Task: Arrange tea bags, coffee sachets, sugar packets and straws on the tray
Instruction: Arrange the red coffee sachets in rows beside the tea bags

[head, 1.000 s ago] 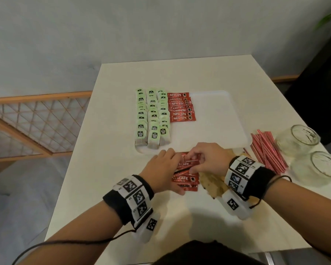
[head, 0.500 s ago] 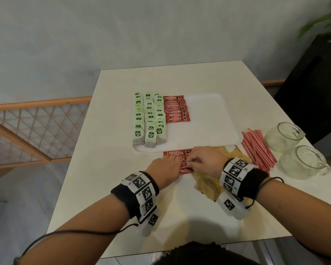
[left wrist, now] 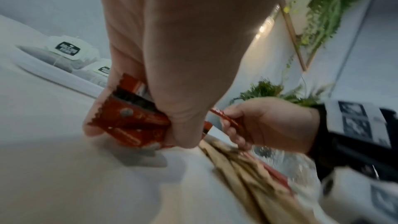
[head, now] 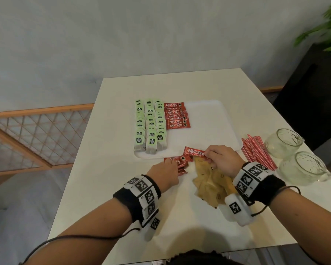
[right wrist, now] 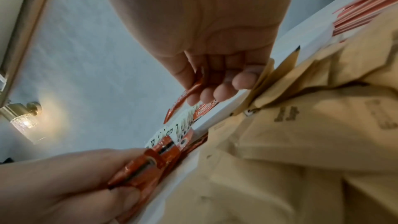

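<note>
A white tray (head: 214, 119) holds three rows of green tea bags (head: 150, 127) and a column of red coffee sachets (head: 177, 115). My right hand (head: 221, 159) pinches one red coffee sachet (head: 194, 152) by its end, lifted just above the tray's near edge. My left hand (head: 164, 172) grips a small stack of coffee sachets (left wrist: 131, 122) on the table in front of the tray. Brown sugar packets (head: 210, 180) lie under my right wrist. Red-and-white straws (head: 256, 151) lie right of the tray.
Two glass jars (head: 283, 142) (head: 304, 169) stand at the table's right edge beside the straws. A wooden lattice rail (head: 36, 134) runs left of the table, and a dark planter with a plant (head: 317, 54) stands at the right.
My right hand has pulled one coffee sachet off the stack and raised it toward the tray's near edge. My left hand stays on the remaining stack.
</note>
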`<state>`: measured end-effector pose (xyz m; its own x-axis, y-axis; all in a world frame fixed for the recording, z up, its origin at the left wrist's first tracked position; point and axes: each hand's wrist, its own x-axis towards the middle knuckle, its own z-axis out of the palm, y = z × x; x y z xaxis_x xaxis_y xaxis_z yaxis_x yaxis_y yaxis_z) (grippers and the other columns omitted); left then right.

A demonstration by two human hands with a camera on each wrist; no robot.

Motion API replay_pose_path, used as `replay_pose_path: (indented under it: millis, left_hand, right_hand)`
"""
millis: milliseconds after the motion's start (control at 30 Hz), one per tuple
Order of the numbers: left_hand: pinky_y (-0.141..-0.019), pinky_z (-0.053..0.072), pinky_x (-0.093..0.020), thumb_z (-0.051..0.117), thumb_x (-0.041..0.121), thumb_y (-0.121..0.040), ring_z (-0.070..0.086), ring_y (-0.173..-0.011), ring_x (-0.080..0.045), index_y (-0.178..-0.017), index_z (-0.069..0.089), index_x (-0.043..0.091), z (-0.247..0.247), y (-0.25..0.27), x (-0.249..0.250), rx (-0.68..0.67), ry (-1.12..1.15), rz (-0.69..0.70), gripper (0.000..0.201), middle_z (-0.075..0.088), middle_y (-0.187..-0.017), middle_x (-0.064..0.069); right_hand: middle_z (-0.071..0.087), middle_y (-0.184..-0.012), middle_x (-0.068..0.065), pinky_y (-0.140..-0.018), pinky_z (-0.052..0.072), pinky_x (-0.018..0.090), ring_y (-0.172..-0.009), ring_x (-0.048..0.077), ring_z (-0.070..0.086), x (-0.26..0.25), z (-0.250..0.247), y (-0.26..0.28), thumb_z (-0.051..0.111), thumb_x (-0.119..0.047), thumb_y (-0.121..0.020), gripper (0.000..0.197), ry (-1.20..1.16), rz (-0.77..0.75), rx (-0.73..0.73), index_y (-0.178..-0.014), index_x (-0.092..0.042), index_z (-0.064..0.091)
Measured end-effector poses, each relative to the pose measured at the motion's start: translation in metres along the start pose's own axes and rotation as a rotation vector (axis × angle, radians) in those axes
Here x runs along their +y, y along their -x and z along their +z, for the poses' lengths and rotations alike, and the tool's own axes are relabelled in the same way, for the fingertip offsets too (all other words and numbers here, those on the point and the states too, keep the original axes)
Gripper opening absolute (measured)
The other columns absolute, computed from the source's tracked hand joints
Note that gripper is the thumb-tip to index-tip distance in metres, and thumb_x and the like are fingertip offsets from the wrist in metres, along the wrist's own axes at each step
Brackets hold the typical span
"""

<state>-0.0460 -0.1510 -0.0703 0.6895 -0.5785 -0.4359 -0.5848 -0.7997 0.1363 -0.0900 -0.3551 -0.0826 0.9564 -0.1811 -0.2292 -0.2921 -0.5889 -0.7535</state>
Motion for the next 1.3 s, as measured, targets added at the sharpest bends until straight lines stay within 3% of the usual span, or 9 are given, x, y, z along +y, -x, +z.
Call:
replay_pose_path:
  millis: [133,233,433,533,633,800,967,1133,1300]
  left_hand:
    - [-0.061,0.044,-0.027,0.044,0.018,-0.099,0.059,-0.074,-0.022,-0.102,0.04,0.009,-0.014,0.004,-0.014,-0.11,0.385,0.028,0.01,0.055,-0.085,-0.004]
    - [-0.053,0.041,-0.022,0.04,0.02,-0.103,0.049,-0.06,-0.01,-0.106,0.034,0.009,-0.017,0.005,-0.022,-0.083,0.54,0.046,0.012,0.051,-0.076,0.002]
    - [-0.055,0.044,-0.019,0.072,0.044,-0.085,0.06,-0.077,-0.012,-0.111,0.051,0.012,-0.014,-0.004,-0.025,0.214,0.945,-0.011,0.046,0.059,-0.091,0.007]
    - [-0.049,0.042,-0.019,0.073,0.031,-0.086,0.047,-0.053,-0.01,-0.099,0.068,0.011,-0.022,-0.009,-0.023,0.44,1.248,-0.088,0.024,0.054,-0.065,0.006]
    - [-0.041,0.039,-0.019,0.071,0.03,-0.088,0.039,-0.041,-0.012,-0.091,0.069,0.009,-0.032,-0.01,-0.02,0.399,1.436,-0.102,0.021,0.043,-0.052,0.003]
    - [-0.042,0.037,-0.022,0.075,0.026,-0.086,0.038,-0.042,-0.012,-0.082,0.068,0.013,-0.037,-0.015,-0.016,0.439,1.419,-0.089,0.015,0.043,-0.049,0.004]
    - [-0.045,0.035,-0.023,0.075,0.023,-0.085,0.037,-0.044,-0.011,-0.078,0.067,0.018,-0.036,-0.024,-0.016,0.49,1.361,-0.063,0.011,0.045,-0.053,0.003]
    - [-0.043,0.033,-0.02,0.074,0.026,-0.086,0.036,-0.04,-0.008,-0.073,0.066,0.019,-0.037,-0.031,-0.01,0.511,1.3,-0.032,0.016,0.042,-0.049,0.006]
    - [-0.042,0.033,-0.02,0.071,0.022,-0.087,0.036,-0.041,-0.009,-0.073,0.062,0.018,-0.038,-0.04,-0.021,0.503,1.372,-0.105,0.017,0.043,-0.048,0.009]
  right_hand:
    - [0.065,-0.075,0.002,-0.072,0.051,0.039,-0.072,0.018,0.057,0.002,0.0,-0.003,0.047,-0.021,-0.099,0.028,-0.066,-0.006,0.04,-0.078,-0.016,0.065]
    - [0.06,-0.072,-0.001,-0.07,0.049,0.039,-0.067,0.016,0.053,0.002,-0.002,-0.004,0.045,-0.027,-0.101,0.026,-0.011,-0.079,0.045,-0.088,-0.013,0.062]
    - [0.057,-0.064,-0.008,-0.064,0.044,0.028,-0.06,0.008,0.05,0.0,-0.003,-0.009,0.05,-0.026,-0.1,0.018,-0.093,-0.167,0.077,-0.092,-0.017,0.064]
    - [0.054,-0.061,-0.008,-0.064,0.042,0.027,-0.057,0.007,0.049,-0.006,-0.007,-0.012,0.048,-0.025,-0.1,0.024,-0.162,-0.18,0.042,-0.084,-0.015,0.063]
    - [0.052,-0.059,-0.007,-0.061,0.043,0.025,-0.056,0.008,0.048,-0.015,-0.013,-0.015,0.046,-0.026,-0.101,0.027,-0.154,-0.186,-0.022,-0.085,-0.017,0.065]
    - [0.052,-0.063,-0.003,-0.061,0.046,0.022,-0.06,0.012,0.05,-0.025,-0.022,-0.02,0.047,-0.026,-0.101,0.029,-0.196,-0.15,-0.097,-0.084,-0.014,0.067]
    - [0.067,-0.07,-0.001,-0.067,0.051,0.024,-0.066,0.01,0.059,-0.032,-0.025,-0.031,0.072,-0.042,-0.083,0.021,-0.194,-0.148,-0.145,-0.084,-0.021,0.074]
    - [0.066,-0.065,-0.006,-0.061,0.047,0.021,-0.059,0.006,0.054,-0.048,-0.021,-0.044,0.071,-0.036,-0.085,0.012,-0.159,-0.209,-0.147,-0.084,-0.024,0.074]
    - [0.067,-0.063,0.002,-0.051,0.044,0.021,-0.05,0.01,0.05,-0.048,-0.027,-0.054,0.079,-0.038,-0.076,0.023,-0.218,-0.139,-0.011,-0.075,-0.016,0.071]
